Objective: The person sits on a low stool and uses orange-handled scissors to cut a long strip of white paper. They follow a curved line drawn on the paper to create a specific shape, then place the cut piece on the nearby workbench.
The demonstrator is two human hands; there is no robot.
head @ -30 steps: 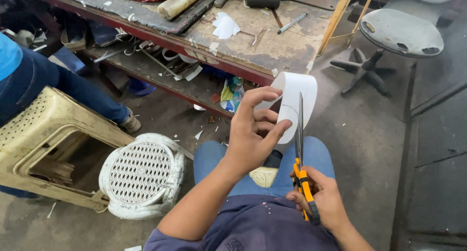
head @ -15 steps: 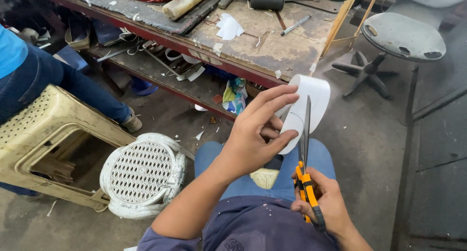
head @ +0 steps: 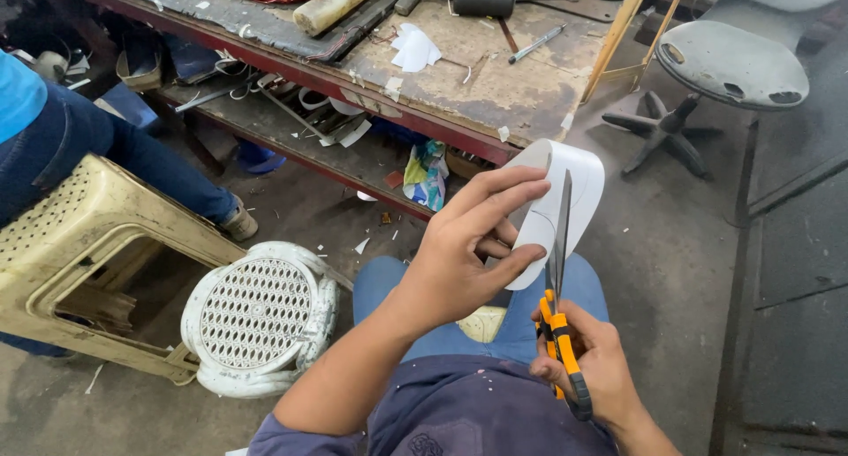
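My left hand is curled around a curved white sheet piece, fingers spread over its near face and thumb tucked beneath, so the piece stands up above my knees, just this side of the workbench. My right hand is closed around the orange and black handles of the scissors, whose blades point up toward the bench and lie nearly together, their edge against the white piece. A white perforated round stool sits left of my lap, away from the bench, with a yellowed plastic stool beyond it. Another person's leg in blue jeans rests by that stool. A grey swivel seat stands at the bench's right end.
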